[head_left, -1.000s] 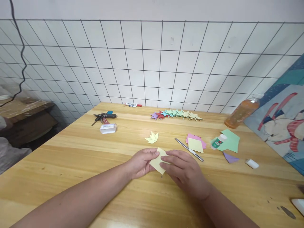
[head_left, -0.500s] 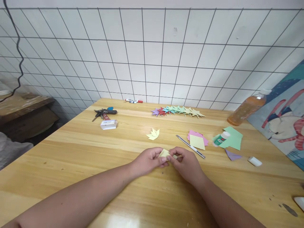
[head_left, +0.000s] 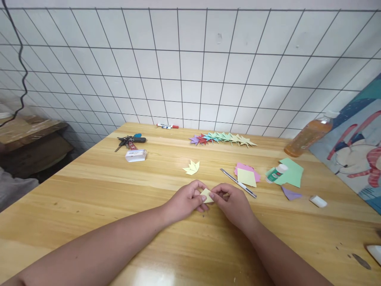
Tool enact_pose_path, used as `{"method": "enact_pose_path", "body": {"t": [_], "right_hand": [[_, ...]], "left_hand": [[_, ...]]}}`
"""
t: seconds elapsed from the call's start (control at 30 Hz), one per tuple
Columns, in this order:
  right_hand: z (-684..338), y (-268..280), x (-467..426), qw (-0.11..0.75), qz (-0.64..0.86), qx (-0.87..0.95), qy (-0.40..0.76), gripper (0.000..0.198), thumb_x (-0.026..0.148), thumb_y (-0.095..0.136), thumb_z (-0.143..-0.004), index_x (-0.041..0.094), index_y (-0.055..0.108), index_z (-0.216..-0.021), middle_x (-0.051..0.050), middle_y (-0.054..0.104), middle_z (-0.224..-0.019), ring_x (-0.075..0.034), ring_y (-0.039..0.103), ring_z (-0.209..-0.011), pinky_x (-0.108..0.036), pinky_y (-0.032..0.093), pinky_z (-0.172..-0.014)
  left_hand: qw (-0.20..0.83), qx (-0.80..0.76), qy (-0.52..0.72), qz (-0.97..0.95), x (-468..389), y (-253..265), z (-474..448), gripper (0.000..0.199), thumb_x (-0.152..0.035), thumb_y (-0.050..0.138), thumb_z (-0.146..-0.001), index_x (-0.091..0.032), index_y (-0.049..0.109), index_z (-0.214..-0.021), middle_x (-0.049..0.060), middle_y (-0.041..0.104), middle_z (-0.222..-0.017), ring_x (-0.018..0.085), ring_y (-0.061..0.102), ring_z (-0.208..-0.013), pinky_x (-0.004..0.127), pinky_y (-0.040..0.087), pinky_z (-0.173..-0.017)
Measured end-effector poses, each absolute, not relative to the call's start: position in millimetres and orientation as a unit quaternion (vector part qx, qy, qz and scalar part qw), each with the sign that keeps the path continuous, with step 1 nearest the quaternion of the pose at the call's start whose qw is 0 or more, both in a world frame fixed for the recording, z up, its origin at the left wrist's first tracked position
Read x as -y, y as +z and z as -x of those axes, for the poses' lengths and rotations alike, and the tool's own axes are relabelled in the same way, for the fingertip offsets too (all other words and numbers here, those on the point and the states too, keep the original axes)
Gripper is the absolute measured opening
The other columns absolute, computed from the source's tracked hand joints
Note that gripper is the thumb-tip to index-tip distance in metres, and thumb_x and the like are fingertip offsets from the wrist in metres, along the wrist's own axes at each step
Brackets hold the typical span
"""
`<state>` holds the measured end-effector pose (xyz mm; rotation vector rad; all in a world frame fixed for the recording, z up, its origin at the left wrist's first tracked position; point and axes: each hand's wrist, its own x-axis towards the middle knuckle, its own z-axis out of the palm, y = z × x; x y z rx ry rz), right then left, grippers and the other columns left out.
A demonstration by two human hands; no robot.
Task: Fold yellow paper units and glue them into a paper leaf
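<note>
A small piece of yellow paper (head_left: 207, 195), folded by its look, is pinched between both hands just above the table. My left hand (head_left: 190, 199) closes on its left side, thumb on top. From the right, my right hand (head_left: 230, 200) grips the other edge between thumb and fingers. Beyond them lies a yellow folded paper leaf shape (head_left: 191, 167). A utility knife (head_left: 238, 183) rests to the right, close to a square yellow sheet (head_left: 247, 178) on top of pink paper (head_left: 240, 167).
A row of coloured folded paper pieces (head_left: 223, 138) lies near the wall. Keys (head_left: 131, 141), a small white box (head_left: 136, 155) and a marker (head_left: 167, 126) are at the left back. Rightward are a glue stick (head_left: 276, 173), green paper (head_left: 293, 172), purple paper (head_left: 291, 193), an eraser (head_left: 318, 201) and a bottle (head_left: 308, 137).
The yellow paper has turned and shows a flatter, diamond-like face. My fingers have shifted slightly around it, and both hands still hold it in nearly the same place.
</note>
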<state>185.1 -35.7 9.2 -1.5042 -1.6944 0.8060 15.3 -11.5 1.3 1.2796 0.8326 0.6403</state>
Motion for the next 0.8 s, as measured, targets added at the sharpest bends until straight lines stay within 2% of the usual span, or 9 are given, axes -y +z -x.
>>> {"method": "enact_pose_path", "body": {"t": [0.13, 0.3, 0.8], "right_hand": [[-185.7, 8.2, 35.4, 0.353, 0.585, 0.651, 0.33, 0.016, 0.032, 0.055, -0.077, 0.02, 0.063, -0.071, 0.0, 0.064, -0.066, -0.014, 0.057, -0.06, -0.024, 0.046, -0.056], [-187.0, 9.2, 35.6, 0.357, 0.587, 0.655, 0.314, 0.019, 0.034, 0.053, -0.078, 0.02, 0.061, -0.069, 0.0, 0.061, -0.065, -0.013, 0.054, -0.058, -0.023, 0.043, -0.054], [-186.8, 10.9, 35.1, 0.348, 0.586, 0.655, 0.325, 0.018, 0.032, 0.053, -0.078, 0.019, 0.063, -0.071, 0.0, 0.062, -0.068, -0.014, 0.054, -0.062, -0.024, 0.042, -0.058]], "left_hand": [[0.664, -0.37, 0.272, -0.59, 11.8, 1.0, -16.4, 0.03, -0.041, 0.059, -0.077, -0.014, 0.051, -0.086, 0.006, 0.065, -0.081, 0.012, 0.062, -0.062, 0.025, 0.047, -0.058], [0.64, -0.37, 0.247, -0.627, 10.9, -1.0, -16.9, 0.032, -0.045, 0.05, -0.082, -0.014, 0.051, -0.076, 0.004, 0.062, -0.068, 0.009, 0.055, -0.053, 0.022, 0.044, -0.052], [0.624, -0.374, 0.238, -0.644, 11.5, -0.9, -15.2, 0.031, -0.045, 0.047, -0.083, -0.015, 0.051, -0.078, 0.003, 0.062, -0.068, 0.008, 0.053, -0.052, 0.02, 0.043, -0.051]]}}
